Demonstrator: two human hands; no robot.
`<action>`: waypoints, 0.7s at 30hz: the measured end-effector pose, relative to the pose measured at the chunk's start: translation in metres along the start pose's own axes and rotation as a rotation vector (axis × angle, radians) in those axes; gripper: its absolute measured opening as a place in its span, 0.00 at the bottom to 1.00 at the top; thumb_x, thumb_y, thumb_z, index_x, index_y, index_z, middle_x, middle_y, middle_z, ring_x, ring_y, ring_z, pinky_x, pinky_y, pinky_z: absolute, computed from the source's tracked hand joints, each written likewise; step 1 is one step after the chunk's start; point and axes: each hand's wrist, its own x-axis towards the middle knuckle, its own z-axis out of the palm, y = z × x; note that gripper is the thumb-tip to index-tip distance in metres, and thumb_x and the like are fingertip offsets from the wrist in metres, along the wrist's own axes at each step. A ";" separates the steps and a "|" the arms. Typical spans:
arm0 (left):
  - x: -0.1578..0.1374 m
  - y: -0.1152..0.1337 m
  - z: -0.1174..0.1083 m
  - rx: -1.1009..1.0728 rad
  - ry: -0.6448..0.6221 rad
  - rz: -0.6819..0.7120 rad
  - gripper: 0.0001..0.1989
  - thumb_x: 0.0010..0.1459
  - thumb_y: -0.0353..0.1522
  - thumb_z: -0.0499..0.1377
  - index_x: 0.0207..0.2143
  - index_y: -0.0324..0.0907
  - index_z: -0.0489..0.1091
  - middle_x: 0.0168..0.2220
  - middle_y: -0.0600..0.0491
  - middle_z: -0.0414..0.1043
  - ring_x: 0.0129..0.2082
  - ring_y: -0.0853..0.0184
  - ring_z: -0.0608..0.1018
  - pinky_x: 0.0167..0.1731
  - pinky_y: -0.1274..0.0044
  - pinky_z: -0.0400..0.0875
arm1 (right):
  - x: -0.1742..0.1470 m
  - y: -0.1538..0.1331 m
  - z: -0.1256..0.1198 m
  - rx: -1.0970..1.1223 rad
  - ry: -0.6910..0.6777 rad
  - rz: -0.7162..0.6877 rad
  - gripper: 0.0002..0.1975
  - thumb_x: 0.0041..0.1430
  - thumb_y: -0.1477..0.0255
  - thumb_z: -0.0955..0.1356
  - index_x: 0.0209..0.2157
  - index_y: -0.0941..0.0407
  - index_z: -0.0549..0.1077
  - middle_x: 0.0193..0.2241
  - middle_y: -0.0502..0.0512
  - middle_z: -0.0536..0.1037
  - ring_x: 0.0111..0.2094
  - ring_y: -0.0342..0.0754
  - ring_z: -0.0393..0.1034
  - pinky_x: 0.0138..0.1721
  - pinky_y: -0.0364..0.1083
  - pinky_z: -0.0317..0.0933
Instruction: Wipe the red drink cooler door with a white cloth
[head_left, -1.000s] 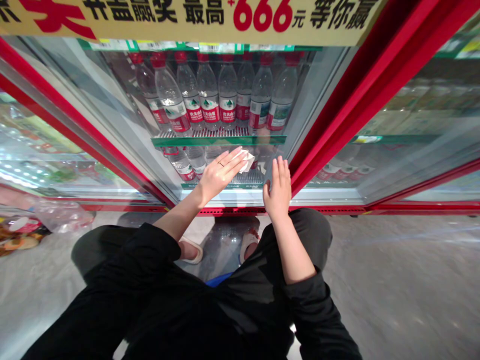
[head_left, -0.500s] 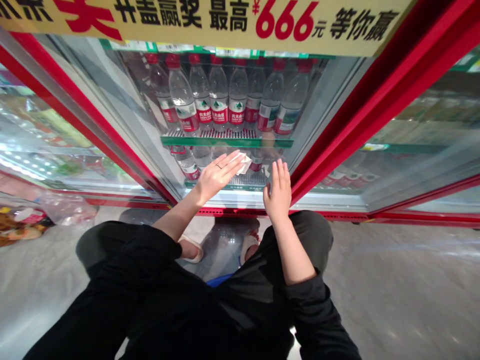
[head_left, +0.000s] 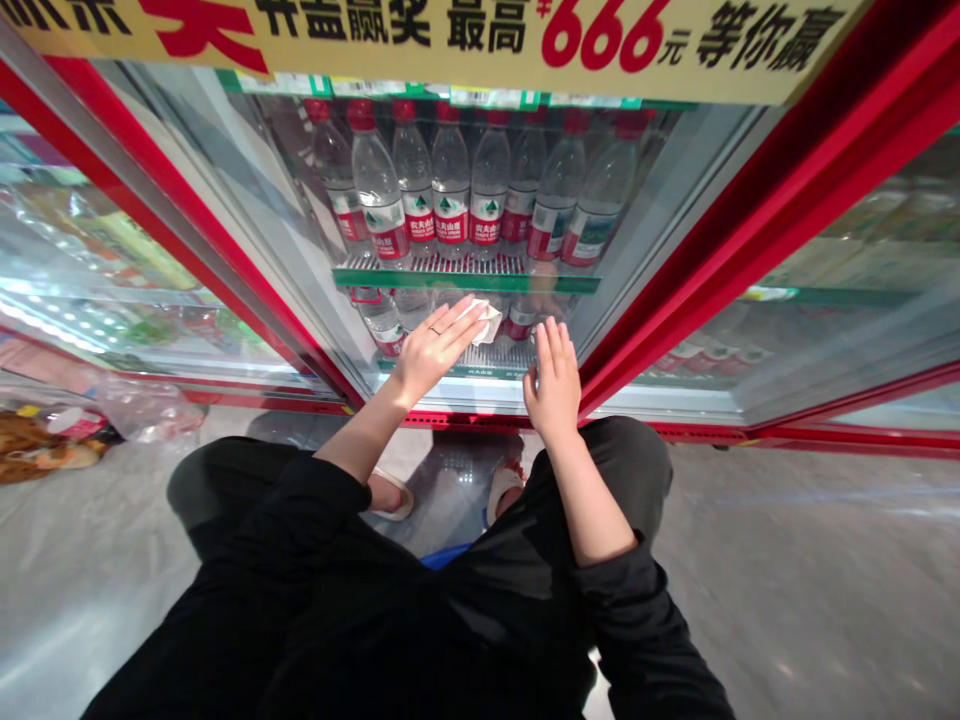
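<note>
My left hand (head_left: 435,350), with a ring on one finger, presses a white tissue (head_left: 486,322) to the glass door (head_left: 652,180) of a drinks fridge. Its fingers lie stretched over the tissue, pointing up and right. My right hand (head_left: 553,385) is raised close to the same glass, fingers stretched out and holding nothing; whether it touches cannot be told. Behind the pane, water bottles (head_left: 450,205) with red caps and red-and-white labels stand on a green-edged shelf (head_left: 465,280). More bottles on the level below are partly hidden by my left hand.
A yellow banner (head_left: 480,50) crosses the fridge above. Red frames (head_left: 757,245) separate it from neighbouring fridges. Clear plastic wrap (head_left: 150,405) and a brown object (head_left: 45,450) lie on the floor at left. My knees (head_left: 637,470) are close to the fridge base.
The view has shifted slightly, so the fridge and banner appear farther right. Both hands have moved a little left against the bottles behind; the tissue remains under my left fingers.
</note>
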 end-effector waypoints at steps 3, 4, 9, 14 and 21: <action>0.006 0.002 0.000 -0.002 0.022 -0.079 0.26 0.79 0.22 0.48 0.73 0.43 0.68 0.70 0.44 0.72 0.77 0.61 0.63 0.76 0.62 0.66 | 0.001 -0.004 0.001 0.004 -0.023 -0.003 0.41 0.69 0.79 0.60 0.81 0.51 0.52 0.79 0.60 0.61 0.81 0.57 0.49 0.78 0.72 0.55; 0.011 0.004 0.002 -0.016 0.020 -0.095 0.27 0.79 0.22 0.47 0.73 0.43 0.68 0.71 0.44 0.71 0.77 0.61 0.63 0.77 0.61 0.65 | 0.001 -0.005 0.001 0.003 -0.028 -0.003 0.40 0.69 0.79 0.60 0.80 0.51 0.52 0.79 0.60 0.61 0.81 0.57 0.49 0.78 0.72 0.55; 0.021 0.008 0.006 -0.068 -0.013 -0.098 0.27 0.78 0.22 0.48 0.74 0.44 0.68 0.71 0.45 0.71 0.77 0.62 0.64 0.76 0.62 0.66 | 0.003 -0.006 0.004 -0.005 -0.029 -0.004 0.39 0.69 0.79 0.59 0.80 0.53 0.55 0.78 0.61 0.61 0.81 0.56 0.48 0.79 0.71 0.55; -0.003 -0.009 -0.005 -0.076 -0.047 -0.086 0.27 0.79 0.23 0.48 0.74 0.46 0.67 0.70 0.47 0.72 0.77 0.63 0.64 0.78 0.63 0.63 | 0.003 -0.009 0.004 0.000 -0.045 -0.013 0.41 0.68 0.78 0.60 0.80 0.51 0.54 0.78 0.59 0.62 0.81 0.57 0.51 0.79 0.70 0.55; 0.009 -0.003 -0.006 -0.078 0.017 -0.167 0.28 0.79 0.23 0.46 0.75 0.44 0.67 0.72 0.44 0.69 0.78 0.60 0.60 0.79 0.59 0.61 | 0.002 -0.017 0.007 0.011 -0.033 -0.036 0.40 0.70 0.78 0.59 0.81 0.48 0.52 0.78 0.56 0.63 0.81 0.57 0.51 0.79 0.71 0.55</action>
